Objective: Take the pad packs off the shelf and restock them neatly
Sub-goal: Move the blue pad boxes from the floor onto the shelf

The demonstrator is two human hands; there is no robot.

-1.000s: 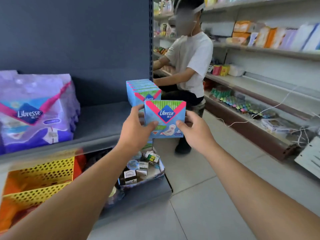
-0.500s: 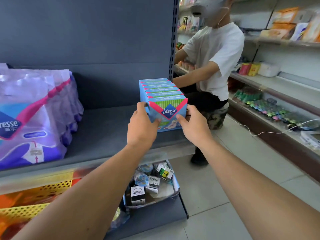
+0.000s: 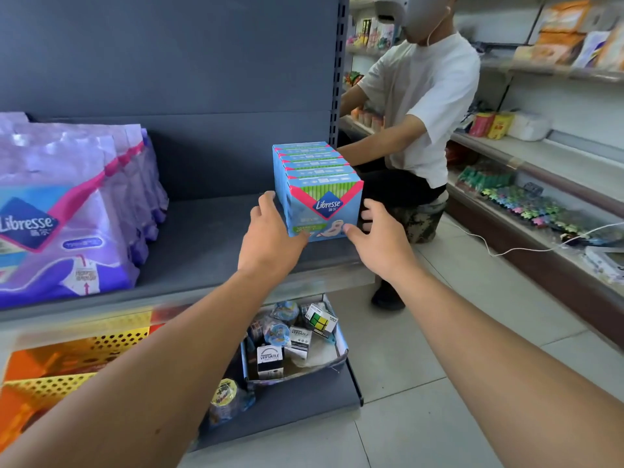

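Flanking front blue pad box | left hand spread, touching | right hand spread, touching

Blue pad boxes at frame centre look like smooth printed card with a slight sheen. Purple pad packs at left are glossy, crinkled plastic film. The grey shelf beneath looks like matt painted metal. Yellow baskets, lower left, are perforated plastic. The floor is smooth pale tile.
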